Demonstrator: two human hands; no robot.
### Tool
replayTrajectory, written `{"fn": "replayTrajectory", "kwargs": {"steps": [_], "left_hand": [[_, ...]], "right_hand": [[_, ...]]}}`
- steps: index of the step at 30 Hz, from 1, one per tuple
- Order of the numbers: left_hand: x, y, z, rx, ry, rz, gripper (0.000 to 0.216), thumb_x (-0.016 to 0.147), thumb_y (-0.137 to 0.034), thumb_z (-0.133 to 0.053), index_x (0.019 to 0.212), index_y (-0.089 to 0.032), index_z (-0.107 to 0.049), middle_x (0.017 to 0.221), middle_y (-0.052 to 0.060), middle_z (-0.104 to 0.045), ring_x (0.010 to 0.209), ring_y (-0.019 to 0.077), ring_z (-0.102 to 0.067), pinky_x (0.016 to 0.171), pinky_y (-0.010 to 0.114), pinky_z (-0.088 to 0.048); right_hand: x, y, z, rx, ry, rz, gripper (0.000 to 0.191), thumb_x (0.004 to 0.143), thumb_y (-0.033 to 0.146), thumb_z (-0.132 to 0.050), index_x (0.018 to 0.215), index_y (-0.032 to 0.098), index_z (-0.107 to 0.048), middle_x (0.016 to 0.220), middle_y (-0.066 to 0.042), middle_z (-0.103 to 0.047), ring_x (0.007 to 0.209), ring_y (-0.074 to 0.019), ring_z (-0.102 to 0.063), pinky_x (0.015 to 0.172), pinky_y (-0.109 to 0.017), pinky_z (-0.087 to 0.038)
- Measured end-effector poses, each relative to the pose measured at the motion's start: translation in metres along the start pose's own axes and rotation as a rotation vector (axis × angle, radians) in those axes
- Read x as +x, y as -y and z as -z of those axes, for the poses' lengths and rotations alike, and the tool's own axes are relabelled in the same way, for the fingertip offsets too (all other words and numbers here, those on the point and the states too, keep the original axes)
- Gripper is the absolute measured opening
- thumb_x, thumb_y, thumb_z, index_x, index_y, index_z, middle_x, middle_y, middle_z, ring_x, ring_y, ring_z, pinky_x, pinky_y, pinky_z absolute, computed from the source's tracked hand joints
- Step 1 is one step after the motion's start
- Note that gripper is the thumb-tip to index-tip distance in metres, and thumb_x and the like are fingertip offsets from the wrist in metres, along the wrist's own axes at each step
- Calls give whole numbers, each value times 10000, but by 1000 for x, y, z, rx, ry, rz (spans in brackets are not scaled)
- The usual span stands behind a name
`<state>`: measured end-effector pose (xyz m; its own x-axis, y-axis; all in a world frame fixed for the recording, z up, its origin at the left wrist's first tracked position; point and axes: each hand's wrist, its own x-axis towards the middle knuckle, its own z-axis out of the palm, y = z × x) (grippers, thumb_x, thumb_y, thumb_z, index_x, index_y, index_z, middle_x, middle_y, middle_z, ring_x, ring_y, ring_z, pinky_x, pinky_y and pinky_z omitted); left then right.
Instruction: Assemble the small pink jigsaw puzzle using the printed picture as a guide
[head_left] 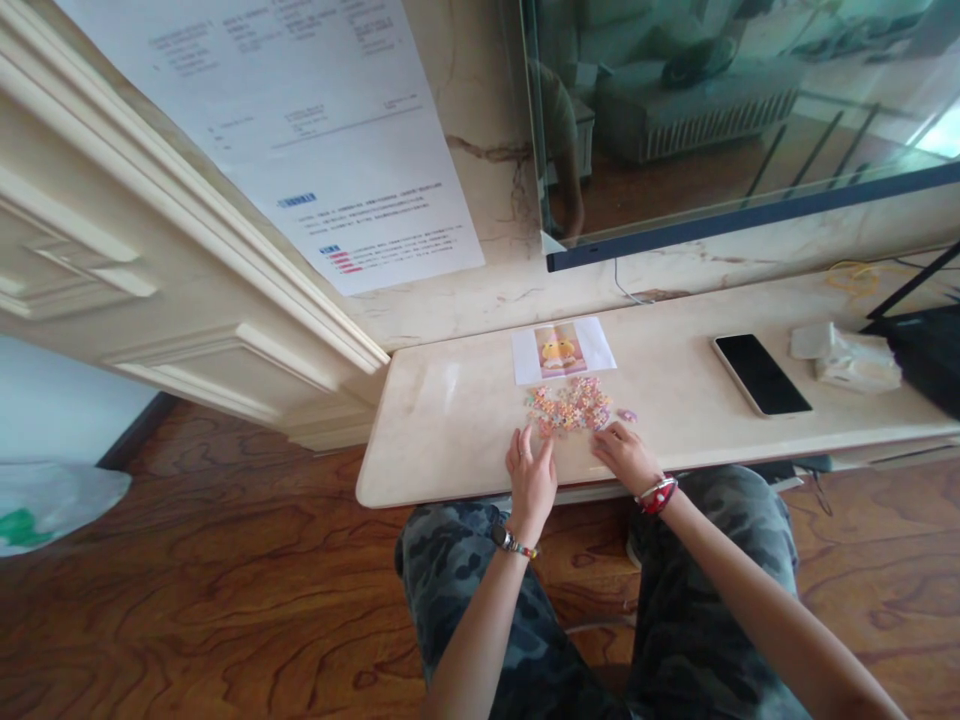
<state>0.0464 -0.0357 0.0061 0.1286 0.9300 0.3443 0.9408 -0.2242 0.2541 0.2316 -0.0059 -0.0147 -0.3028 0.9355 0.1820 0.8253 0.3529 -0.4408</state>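
Bare forearms (480,640) reach in from the near edge of the head view, over camouflage trousers (439,560), toward a pale shelf (431,420). On it, the pile of small multicoloured pieces (571,402) lies just beyond the left hand (532,482) and the right hand (630,456), its long axis running left to right, roughly along the shelf's front edge. Neither is clearly nearer: the left sits at the pile's near-left side, the right at its near-right. One stray bit (627,415) lies right of the pile, just past the right hand's fingers and well apart from the left.

The left hand points far, palm down, fingers loosely spread, thumb held apart. The right hand angles far and left, fingers bent close together, tips lowered; whether they pinch a piece cannot be told. Beyond the pile lies a printed sheet (527,360) with a yellow picture; a phone (761,375) rests well to the right.
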Motion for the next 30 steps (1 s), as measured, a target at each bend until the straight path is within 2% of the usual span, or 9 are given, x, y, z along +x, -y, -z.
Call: {"fn": "replayTrajectory", "kwargs": {"steps": [4,8,11,14,20,22,26,30], "left_hand": [[8,-1,0,19,23,-19,382,795,-149,-425,1150,-285,-465,1295,73,-330,1213,268,-285,929,471,-353],[7,-9,0,7,56,-38,385,787,-146,-442,1140,-295,-473,1302,63,-327,1218,284,-268,924,489,-349],[1,-13,1,-20,70,-56,379,786,-143,-443,1127,-301,-484,1321,56,-300,1221,279,-261,931,483,-342],[-6,-15,1,-44,88,-73,400,783,-137,-449,1138,-319,-469,1312,57,-306,1222,270,-261,934,483,-336],[-5,-25,-2,-70,107,-124,387,790,-142,-444,1135,-316,-465,1311,69,-289,1232,260,-245,942,471,-320],[-3,-31,-5,-74,123,-137,403,785,-134,-451,1145,-316,-455,1313,68,-286,1230,267,-246,934,478,-324],[2,-42,-12,-81,147,-149,455,769,-112,-467,1173,-318,-431,1329,69,-268,1243,289,-212,930,500,-320],[7,-42,-11,-102,138,-164,471,774,-82,-433,1173,-331,-438,1335,59,-269,1248,287,-208,952,498,-301]], "right_hand": [[6,1,3,-54,65,-27,130,788,275,-468,817,174,-546,870,-62,-527,783,-144,-522,707,-277,-428],[0,-3,10,-170,70,-33,129,787,276,-475,805,169,-544,895,-87,-539,842,-176,-520,723,-300,-410],[-3,-13,20,-230,7,-41,175,811,283,-429,826,166,-558,966,-107,-537,898,-186,-513,740,-301,-394],[3,-29,30,-257,-44,-89,259,831,334,-382,860,162,-573,910,-92,-549,815,-166,-534,720,-291,-389],[19,-50,36,-232,1,-184,234,815,339,-427,862,166,-579,883,-94,-549,757,-167,-539,682,-299,-404],[13,-46,34,-160,-24,-146,224,810,326,-437,915,177,-568,906,-90,-543,792,-171,-540,693,-300,-418],[-5,-24,26,-8,-50,63,287,793,326,-462,1031,181,-529,968,-84,-523,919,-177,-516,772,-306,-431],[-9,-10,15,5,-4,86,218,796,290,-455,939,174,-569,853,-69,-539,826,-164,-534,746,-306,-449]]}}
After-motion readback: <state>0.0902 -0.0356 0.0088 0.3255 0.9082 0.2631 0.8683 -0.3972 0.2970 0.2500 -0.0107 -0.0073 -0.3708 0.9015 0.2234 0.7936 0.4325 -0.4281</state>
